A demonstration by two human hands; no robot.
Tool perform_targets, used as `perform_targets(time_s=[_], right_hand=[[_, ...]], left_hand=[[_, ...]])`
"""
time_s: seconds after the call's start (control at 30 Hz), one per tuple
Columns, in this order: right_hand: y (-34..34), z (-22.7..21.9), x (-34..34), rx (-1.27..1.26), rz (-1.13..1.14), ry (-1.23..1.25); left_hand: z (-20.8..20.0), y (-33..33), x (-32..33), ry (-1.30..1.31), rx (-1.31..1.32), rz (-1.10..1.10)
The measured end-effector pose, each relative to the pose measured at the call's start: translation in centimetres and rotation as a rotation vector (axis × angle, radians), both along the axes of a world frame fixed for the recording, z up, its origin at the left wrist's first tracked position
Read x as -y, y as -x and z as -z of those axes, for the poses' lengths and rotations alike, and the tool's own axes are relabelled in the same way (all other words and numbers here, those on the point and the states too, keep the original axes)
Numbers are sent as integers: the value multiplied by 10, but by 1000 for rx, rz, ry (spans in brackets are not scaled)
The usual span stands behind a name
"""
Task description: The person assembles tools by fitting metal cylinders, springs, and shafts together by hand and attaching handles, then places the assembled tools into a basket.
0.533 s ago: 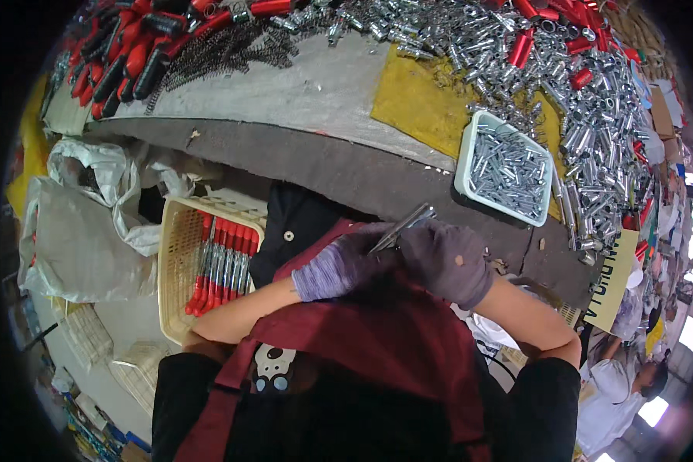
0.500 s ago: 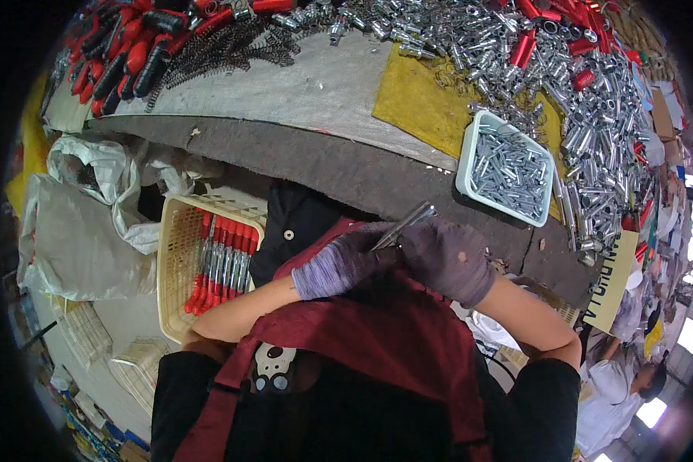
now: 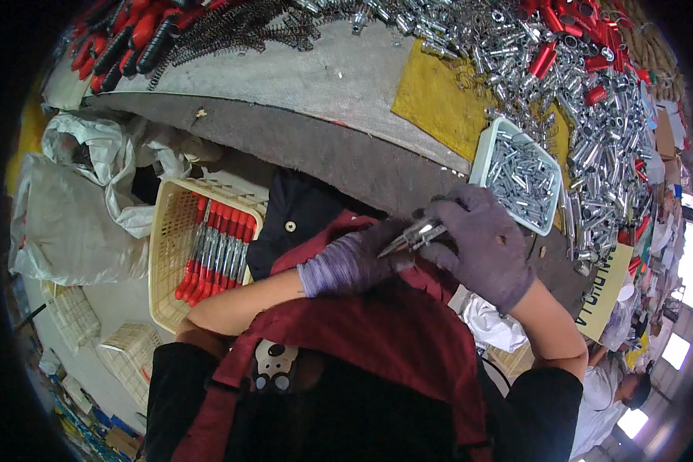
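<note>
In front of my apron, both gloved hands meet at a shiny metal rod-like part (image 3: 417, 236) with a thicker tubular end. My left hand (image 3: 354, 260), in a purple-grey knit glove, is closed around its lower end. Thumb and fingers of my right hand (image 3: 481, 242) pinch the upper end from the right. The palms and glove fingers hide parts of the piece, and its exact kind cannot be made out. Just beyond my right hand, a pale blue tray (image 3: 481, 158) holds many small metal pins (image 3: 520, 181).
At my left stands a cream plastic basket (image 3: 162, 254) with red-handled tools (image 3: 215, 246), beside a white sack (image 3: 77, 223). Across the bench (image 3: 285, 146) lie dark springs (image 3: 231, 38), red-and-black handles (image 3: 135, 38) and heaped metal parts (image 3: 608, 146). Another person (image 3: 604, 396) is at the lower right.
My right hand has shifted up and right, its fingers now curled over the upper end of the metal part, more of which shows. The tray and bench appear slightly shifted in view.
</note>
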State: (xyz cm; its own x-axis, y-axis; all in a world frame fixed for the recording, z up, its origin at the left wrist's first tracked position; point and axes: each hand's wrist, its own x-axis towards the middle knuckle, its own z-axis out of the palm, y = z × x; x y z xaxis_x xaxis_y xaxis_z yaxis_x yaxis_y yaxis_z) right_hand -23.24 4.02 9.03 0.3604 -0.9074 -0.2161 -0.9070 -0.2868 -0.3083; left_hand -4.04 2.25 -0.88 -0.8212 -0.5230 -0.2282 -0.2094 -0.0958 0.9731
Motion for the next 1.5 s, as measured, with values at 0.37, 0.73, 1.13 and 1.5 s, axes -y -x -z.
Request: perform_targets(time_s=[0.37, 0.73, 1.13, 1.5], right_hand=[[31, -33, 30, 197, 90, -539], [199, 22, 163, -127, 799, 406], [97, -34, 52, 1118, 537, 382], [-1, -9, 32, 1082, 446, -159]], left_hand=[[3, -8, 20, 26, -94, 274], [-11, -14, 12, -604, -221, -185], [-9, -9, 13, -644, -157, -82], [2, -27, 17, -8, -279, -98]])
